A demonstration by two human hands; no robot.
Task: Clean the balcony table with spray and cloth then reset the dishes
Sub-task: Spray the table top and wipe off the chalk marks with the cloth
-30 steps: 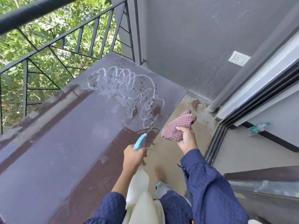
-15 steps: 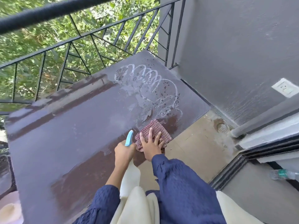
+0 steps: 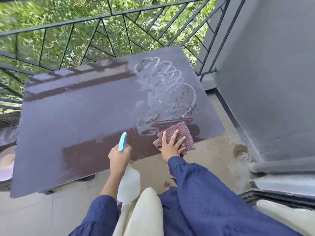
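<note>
Balcony table (image 3: 76,116): right hand (image 3: 172,147) fingers spread on cloth (image 3: 180,133); left hand (image 3: 119,157) gripping upright spray bottle (image 3: 128,181).

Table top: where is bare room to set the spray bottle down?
The table's left stretch, from the railing side to the near edge, is bare. The right end is taken: foam loops toward the far corner, the cloth under the right hand nearer.
</note>
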